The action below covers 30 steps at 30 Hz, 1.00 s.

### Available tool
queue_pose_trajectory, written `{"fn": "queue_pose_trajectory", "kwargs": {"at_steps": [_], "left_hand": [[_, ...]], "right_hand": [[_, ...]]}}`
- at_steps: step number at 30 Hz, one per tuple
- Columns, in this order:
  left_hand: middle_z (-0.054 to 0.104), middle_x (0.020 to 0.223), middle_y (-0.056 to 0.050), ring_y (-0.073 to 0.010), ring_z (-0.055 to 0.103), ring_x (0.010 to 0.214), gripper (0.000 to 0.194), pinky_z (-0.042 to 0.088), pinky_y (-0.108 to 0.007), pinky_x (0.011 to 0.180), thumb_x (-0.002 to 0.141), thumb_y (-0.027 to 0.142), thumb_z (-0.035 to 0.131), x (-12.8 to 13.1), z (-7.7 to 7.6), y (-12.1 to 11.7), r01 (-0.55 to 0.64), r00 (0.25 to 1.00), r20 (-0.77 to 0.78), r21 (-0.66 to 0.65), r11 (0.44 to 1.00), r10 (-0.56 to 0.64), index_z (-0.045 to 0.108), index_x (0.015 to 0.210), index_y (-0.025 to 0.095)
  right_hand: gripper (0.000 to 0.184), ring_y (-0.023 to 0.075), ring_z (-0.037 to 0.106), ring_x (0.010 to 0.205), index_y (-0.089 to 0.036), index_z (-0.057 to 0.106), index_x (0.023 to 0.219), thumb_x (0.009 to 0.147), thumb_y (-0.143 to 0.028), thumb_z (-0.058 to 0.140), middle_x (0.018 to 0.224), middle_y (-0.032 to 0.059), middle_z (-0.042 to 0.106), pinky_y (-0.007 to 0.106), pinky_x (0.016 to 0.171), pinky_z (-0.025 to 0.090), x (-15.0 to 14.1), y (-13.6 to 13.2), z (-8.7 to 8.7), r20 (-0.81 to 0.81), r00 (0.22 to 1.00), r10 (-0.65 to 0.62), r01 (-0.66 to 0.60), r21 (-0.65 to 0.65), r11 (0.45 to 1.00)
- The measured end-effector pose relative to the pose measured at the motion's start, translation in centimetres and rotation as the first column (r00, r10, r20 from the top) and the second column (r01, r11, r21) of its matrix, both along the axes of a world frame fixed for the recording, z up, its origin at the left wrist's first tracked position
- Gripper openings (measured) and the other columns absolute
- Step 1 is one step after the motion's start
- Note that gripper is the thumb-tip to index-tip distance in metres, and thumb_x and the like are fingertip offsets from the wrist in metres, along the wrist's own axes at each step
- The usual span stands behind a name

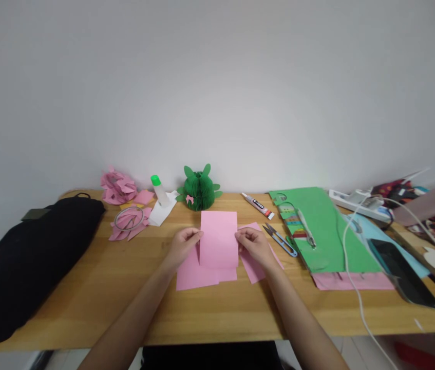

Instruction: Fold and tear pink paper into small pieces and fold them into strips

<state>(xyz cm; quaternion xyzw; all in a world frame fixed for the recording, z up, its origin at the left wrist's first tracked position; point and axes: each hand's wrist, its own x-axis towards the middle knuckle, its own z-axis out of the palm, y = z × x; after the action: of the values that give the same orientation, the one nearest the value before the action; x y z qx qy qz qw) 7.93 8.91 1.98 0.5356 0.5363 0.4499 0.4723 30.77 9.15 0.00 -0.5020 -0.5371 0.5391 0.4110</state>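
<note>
Between my two hands a rectangular sheet of pink paper [219, 239] is held up, its long sides running away from me. My left hand [183, 246] pinches the left edge between thumb and fingers. On the opposite edge, my right hand [254, 244] grips the same sheet with thumb and fingertips. Under it, flat on the table, are more pink sheets [196, 275], partly hidden by the held one. Another pink piece [253, 267] lies beneath my right hand. Behind the sheet stands a green honeycomb paper figure [199, 190] with leaf shapes and a small pink bow.
Small blue-handled snips [281, 240] and a glue tube [259, 205] lie to the right, beside green paper [317, 226], a white cable [350, 277] and a dark tablet [404, 272]. Leftward are a green-capped glue bottle [159, 191], pink scraps [119, 186] and a black bag [43, 257].
</note>
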Motion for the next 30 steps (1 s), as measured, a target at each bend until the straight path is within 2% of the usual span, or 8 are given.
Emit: {"fn": "queue_pose_trajectory", "kwargs": {"at_steps": [12, 30], "left_hand": [[0.056, 0.058, 0.002, -0.0134, 0.051, 0.059, 0.025, 0.041, -0.027, 0.062, 0.071, 0.038, 0.061, -0.06, -0.18, 0.04, 0.009, 1.000, 0.024, -0.002, 1.000, -0.009, 0.056, 0.058, 0.018], [0.055, 0.057, 0.002, -0.0134, 0.051, 0.059, 0.026, 0.041, -0.026, 0.062, 0.071, 0.039, 0.062, 0.05, -0.07, 0.05, 0.007, 1.000, 0.023, -0.007, 1.000, -0.006, 0.056, 0.057, 0.017]], "right_hand": [[0.018, 0.0056, 0.052, 0.052, -0.012, 0.059, 0.085, 0.090, -0.029, 0.057, 0.067, -0.0043, 0.057, 0.020, 0.051, 0.047, -0.01, -0.11, 0.25, 0.001, 1.000, -0.001, 0.001, 0.012, 1.000], [0.020, 0.0064, 0.054, 0.055, -0.012, 0.060, 0.089, 0.091, -0.032, 0.056, 0.072, -0.0026, 0.059, 0.021, 0.052, 0.048, 0.26, 0.12, -0.46, 0.029, 0.999, 0.022, -0.022, 0.024, 0.999]]}}
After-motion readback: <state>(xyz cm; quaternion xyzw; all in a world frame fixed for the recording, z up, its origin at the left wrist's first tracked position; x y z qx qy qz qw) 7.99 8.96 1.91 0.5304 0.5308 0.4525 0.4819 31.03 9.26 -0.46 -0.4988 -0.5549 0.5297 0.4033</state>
